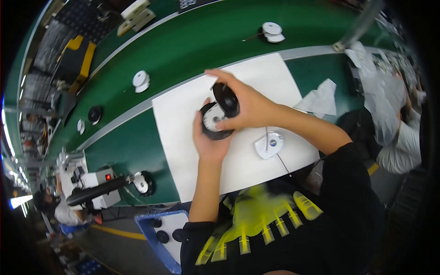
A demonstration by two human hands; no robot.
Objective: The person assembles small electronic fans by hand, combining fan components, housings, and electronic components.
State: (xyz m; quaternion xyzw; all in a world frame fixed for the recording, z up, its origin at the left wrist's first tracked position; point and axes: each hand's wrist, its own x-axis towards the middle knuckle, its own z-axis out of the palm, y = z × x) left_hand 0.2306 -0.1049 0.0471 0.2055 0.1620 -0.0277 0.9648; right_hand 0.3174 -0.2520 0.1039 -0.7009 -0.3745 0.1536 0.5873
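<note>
Above the white sheet (183, 137), my left hand (212, 149) is wrapped round a round device with a black rim and a white inner face (211, 118). My right hand (253, 106) grips a black round cover (225, 98), tilted up over the device's upper right edge. Its thumb reaches across the white face. Whether the two parts touch, I cannot tell. To the right, below my right forearm, a white rounded part (270, 145) with a thin rod or cable lies on the sheet.
White round parts (141, 80) (273, 32) and a black one (94, 113) sit on the green belt (197, 41). A crumpled white cloth or paper (321, 98) lies at right. A blue-rimmed bin (151, 233) holds black discs. Other people work at far left and right.
</note>
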